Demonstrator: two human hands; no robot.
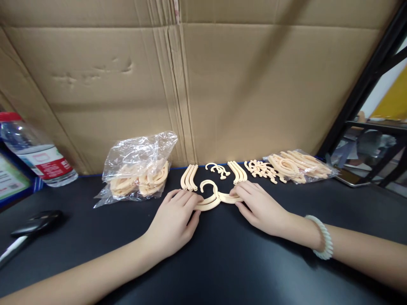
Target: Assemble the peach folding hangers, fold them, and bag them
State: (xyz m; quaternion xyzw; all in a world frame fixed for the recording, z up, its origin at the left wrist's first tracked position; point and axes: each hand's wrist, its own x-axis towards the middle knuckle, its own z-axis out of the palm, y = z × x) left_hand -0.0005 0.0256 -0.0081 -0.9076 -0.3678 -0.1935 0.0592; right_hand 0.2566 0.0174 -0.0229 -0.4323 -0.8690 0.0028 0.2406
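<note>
A wall of brown cardboard [260, 84] rises behind the black table [203, 262], split by a ragged vertical seam [182, 89] and crossed by a horizontal crease near the top. Dents mark its left part, and a soft diagonal shadow falls across its right. To the right, a slanting black frame [361, 82] stands before a cluttered shelf [378, 126] and a yellow panel [392, 99]. Light leaves a pale sheen on the tabletop.

On the table [222, 262], a hanger [218, 196] lies between the left hand [178, 218] at 9 o'clock and the right hand [260, 209] at 3. Left bars [190, 178] lie at 11, hooks [219, 169] at 12, right bars [237, 171] at 1, a hook heap [262, 169] at 2 beside the right bag [297, 166], the left bag [136, 178] at 10, cardboard [241, 84] behind at 12.
</note>
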